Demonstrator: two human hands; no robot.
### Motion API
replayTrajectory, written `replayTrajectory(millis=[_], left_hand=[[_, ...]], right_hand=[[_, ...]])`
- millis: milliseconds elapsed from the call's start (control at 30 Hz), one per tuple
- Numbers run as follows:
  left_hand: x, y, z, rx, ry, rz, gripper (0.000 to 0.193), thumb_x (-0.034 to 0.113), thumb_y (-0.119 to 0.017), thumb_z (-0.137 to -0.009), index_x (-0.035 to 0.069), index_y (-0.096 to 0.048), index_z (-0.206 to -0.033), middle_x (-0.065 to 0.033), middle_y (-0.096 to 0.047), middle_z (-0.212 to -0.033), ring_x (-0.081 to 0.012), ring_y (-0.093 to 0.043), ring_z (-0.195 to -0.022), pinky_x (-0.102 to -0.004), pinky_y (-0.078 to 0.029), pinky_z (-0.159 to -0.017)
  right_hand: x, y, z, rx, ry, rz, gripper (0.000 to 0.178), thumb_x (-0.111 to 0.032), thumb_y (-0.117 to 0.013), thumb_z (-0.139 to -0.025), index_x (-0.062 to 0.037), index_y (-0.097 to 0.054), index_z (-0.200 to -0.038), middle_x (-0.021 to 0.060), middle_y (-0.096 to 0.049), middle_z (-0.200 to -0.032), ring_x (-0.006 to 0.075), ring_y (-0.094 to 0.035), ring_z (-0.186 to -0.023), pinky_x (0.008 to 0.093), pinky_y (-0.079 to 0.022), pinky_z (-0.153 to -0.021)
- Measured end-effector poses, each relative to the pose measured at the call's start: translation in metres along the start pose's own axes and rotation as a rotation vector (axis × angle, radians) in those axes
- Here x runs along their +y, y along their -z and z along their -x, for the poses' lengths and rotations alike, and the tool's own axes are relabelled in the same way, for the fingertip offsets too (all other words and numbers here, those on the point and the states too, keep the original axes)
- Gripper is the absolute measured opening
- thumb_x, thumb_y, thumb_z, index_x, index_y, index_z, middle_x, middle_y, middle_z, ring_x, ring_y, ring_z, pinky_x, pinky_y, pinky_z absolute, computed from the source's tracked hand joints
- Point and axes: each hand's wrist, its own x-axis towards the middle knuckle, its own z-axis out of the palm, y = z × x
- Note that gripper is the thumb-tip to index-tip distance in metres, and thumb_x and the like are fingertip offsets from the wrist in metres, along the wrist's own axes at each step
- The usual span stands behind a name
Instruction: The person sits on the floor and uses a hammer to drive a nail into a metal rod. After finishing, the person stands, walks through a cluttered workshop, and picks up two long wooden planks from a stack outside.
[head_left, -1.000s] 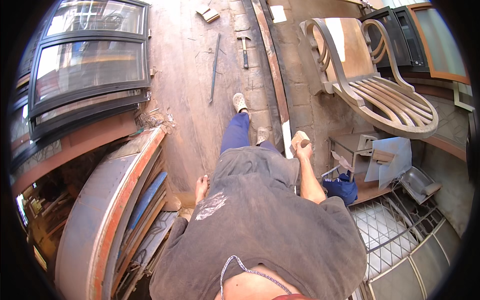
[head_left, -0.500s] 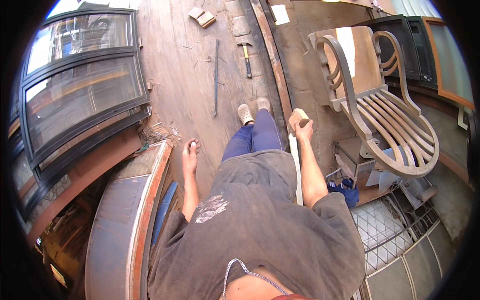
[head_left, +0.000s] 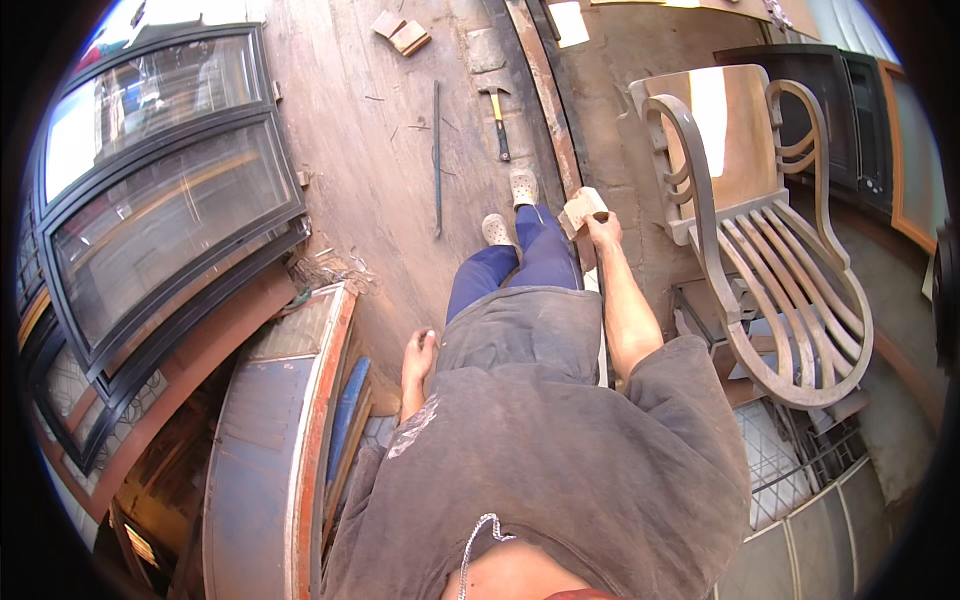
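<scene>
- Right hand (head_left: 604, 230): grip closed around wooden block (head_left: 580, 208).
- Left hand (head_left: 419, 354): curled; whether grip pinches anything, cannot tell.
- Hammer (head_left: 499, 128), dark rod (head_left: 437, 165): on floor (head_left: 345, 160).

Bright daylight glares on the window panes (head_left: 165, 200) to my left and streaks the chair back (head_left: 742, 130) white; my view curves toward its black rim.

L head cam, fisheye (bent edges), facing down, torso (head_left: 560, 430) nr.

No readable lettering, no legible labels or brands, no numbers or signs that can be made out
</scene>
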Motion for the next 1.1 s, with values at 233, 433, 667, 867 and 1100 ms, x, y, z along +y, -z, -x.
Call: replayTrajectory(millis=[233,433,667,867,1100], left_hand=[[0.108,0.017,-0.004,0.12,-0.186,0.311,0.035,0.023,-0.048,-0.094,0.0,-0.05,-0.121,-0.0135,-0.06,-0.111,-0.0183,-0.057,-0.1,-0.0304,-0.044,-0.087],[0.054,-0.003,-0.01,0.158,-0.017,0.373,0.036,0.025,-0.05,-0.094,-0.001,-0.051,-0.119,-0.0128,-0.061,-0.107,-0.0176,-0.058,-0.096,-0.0297,-0.044,-0.085],[0.017,-0.026,-0.017,0.081,0.095,0.253,0.04,0.031,-0.052,-0.092,-0.001,-0.054,-0.116,-0.0125,-0.064,-0.095,-0.0189,-0.059,-0.092,-0.0321,-0.044,-0.084],[0.065,0.003,-0.036,0.171,-0.038,0.375,0.041,0.031,-0.052,-0.092,0.001,-0.052,-0.12,-0.0124,-0.061,-0.107,-0.0197,-0.058,-0.097,-0.0328,-0.044,-0.086],[0.173,0.125,-0.02,0.451,-0.417,0.706,0.041,0.031,-0.05,-0.093,0.003,-0.049,-0.123,-0.0097,-0.056,-0.117,-0.0196,-0.057,-0.1,-0.0332,-0.044,-0.087]], right_hand=[[-0.014,-0.008,-0.008,-0.037,-0.28,0.251,0.11,-0.055,-0.073,-0.062,0.0081,-0.022,-0.137,0.0294,-0.039,-0.134,0.0345,-0.042,-0.124,0.0376,-0.035,-0.104],[-0.006,0.001,0.017,-0.071,-0.076,0.324,0.08,-0.051,-0.065,-0.073,0.0042,-0.044,-0.126,0.0269,-0.049,-0.126,0.0352,-0.046,-0.12,0.0389,-0.038,-0.101],[-0.031,0.006,0.026,-0.144,0.05,0.23,0.059,-0.047,-0.06,-0.079,-0.0012,-0.057,-0.115,0.0198,-0.058,-0.117,0.0304,-0.054,-0.112,0.0359,-0.041,-0.096],[-0.065,0.002,0.016,-0.124,0.278,0.156,0.05,-0.041,-0.061,-0.082,-0.0005,-0.059,-0.111,0.0162,-0.063,-0.106,0.024,-0.061,-0.096,0.0332,-0.046,-0.085],[-0.237,0.074,0.079,-0.192,0.512,-0.393,0.036,-0.029,-0.058,-0.089,-0.0028,-0.056,-0.114,0.0062,-0.061,-0.102,0.013,-0.06,-0.086,0.0259,-0.048,-0.067]])
